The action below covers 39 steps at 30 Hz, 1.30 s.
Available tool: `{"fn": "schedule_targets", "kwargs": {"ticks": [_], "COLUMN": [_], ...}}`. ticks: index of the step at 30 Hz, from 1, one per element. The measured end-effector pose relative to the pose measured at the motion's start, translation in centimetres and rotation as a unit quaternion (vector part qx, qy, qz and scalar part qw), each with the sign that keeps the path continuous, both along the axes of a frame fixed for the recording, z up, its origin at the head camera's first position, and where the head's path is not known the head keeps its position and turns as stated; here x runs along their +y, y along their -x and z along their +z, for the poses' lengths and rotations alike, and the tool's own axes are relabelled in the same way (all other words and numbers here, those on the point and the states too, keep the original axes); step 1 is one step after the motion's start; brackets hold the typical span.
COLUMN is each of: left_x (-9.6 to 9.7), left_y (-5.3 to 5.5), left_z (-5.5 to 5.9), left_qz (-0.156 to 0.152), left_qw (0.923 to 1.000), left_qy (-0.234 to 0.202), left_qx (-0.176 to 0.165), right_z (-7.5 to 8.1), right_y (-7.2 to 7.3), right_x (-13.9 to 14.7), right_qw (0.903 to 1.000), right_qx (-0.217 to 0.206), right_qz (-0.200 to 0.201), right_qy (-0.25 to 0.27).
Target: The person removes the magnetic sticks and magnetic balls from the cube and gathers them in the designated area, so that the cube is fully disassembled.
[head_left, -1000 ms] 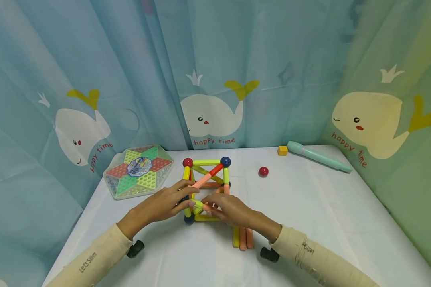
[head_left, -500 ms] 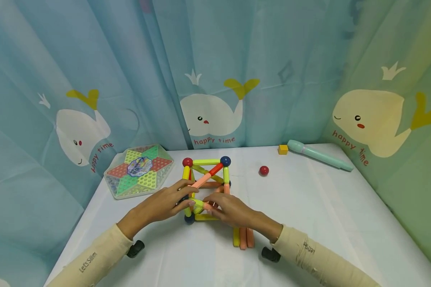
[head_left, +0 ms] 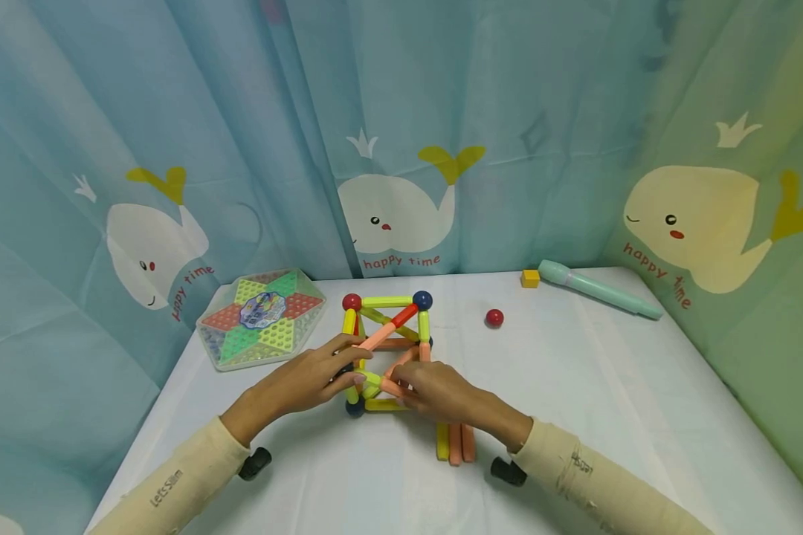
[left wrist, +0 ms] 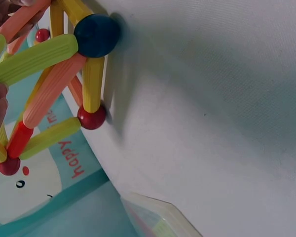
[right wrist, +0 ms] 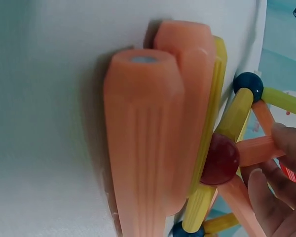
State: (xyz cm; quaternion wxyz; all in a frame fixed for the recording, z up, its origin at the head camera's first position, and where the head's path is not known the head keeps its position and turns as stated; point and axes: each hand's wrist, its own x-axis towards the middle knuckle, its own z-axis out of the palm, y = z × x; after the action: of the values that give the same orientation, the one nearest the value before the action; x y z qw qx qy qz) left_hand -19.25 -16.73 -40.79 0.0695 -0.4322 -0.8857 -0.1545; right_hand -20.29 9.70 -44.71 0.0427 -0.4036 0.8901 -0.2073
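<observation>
A box-like frame of magnetic rods [head_left: 387, 302] and balls stands mid-table in the head view. Its rods are yellow, light green, orange and red; its balls are red and dark blue [left wrist: 96, 35]. My left hand [head_left: 308, 380] holds the frame's left side, its thumb against a light green rod [left wrist: 34, 59] and other fingertips near an orange rod [head_left: 378, 338]. With my right hand [head_left: 442, 392] I pinch an orange rod [right wrist: 259, 149] that meets a red ball [right wrist: 220, 159] on the frame. The right hand covers the frame's near right corner in the head view.
Loose orange rods [right wrist: 143, 148] and a yellow rod [head_left: 443, 443] lie close to my right wrist. Farther back are a red ball [head_left: 494, 318], a yellow cube [head_left: 530, 279] and a teal pen-shaped thing [head_left: 605, 292]. A star-patterned game board [head_left: 291, 355] lies left, before a curtain [head_left: 535, 208].
My right fingers have shifted slightly right along the orange rod, baring more of it. My left hand keeps its place on the frame. The head view has shifted a little.
</observation>
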Motion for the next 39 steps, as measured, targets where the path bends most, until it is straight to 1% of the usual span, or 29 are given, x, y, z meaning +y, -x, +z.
{"fn": "schedule_targets", "kwargs": {"ticks": [3,9,16,21,29,34,39], "left_x": [0.0,-0.1,0.0,0.0,0.0,-0.1,0.0], "left_y": [0.1,0.1,0.0,0.0,0.0,0.1,0.0], "left_z": [0.0,-0.1,-0.2,-0.2,-0.1,-0.1,0.0], "left_qz": [0.0,-0.004,-0.008,-0.008,-0.01,-0.01,-0.009], "left_qw": [1.0,1.0,0.9999,0.9999,0.9999,0.9999,0.9999], "left_qy": [-0.002,-0.005,-0.008,-0.008,-0.007,-0.006,-0.005], "left_qx": [-0.004,-0.004,0.0,0.001,0.005,0.003,0.003], "right_z": [-0.1,0.0,0.0,-0.2,-0.4,-0.3,-0.3], "right_y": [-0.2,-0.7,-0.9,-0.9,-1.0,-1.1,-1.1], "right_x": [0.0,0.0,0.3,0.5,0.6,0.7,0.9], "right_qw": [0.9998,0.9995,0.9992,0.9994,1.0,0.9999,0.9999], "right_qx": [0.012,0.015,0.034,0.03,-0.006,-0.001,0.005], "right_qz": [-0.004,-0.01,0.005,0.011,0.001,-0.004,0.007], "right_qy": [-0.013,-0.027,-0.02,-0.017,-0.007,-0.01,-0.007]}}
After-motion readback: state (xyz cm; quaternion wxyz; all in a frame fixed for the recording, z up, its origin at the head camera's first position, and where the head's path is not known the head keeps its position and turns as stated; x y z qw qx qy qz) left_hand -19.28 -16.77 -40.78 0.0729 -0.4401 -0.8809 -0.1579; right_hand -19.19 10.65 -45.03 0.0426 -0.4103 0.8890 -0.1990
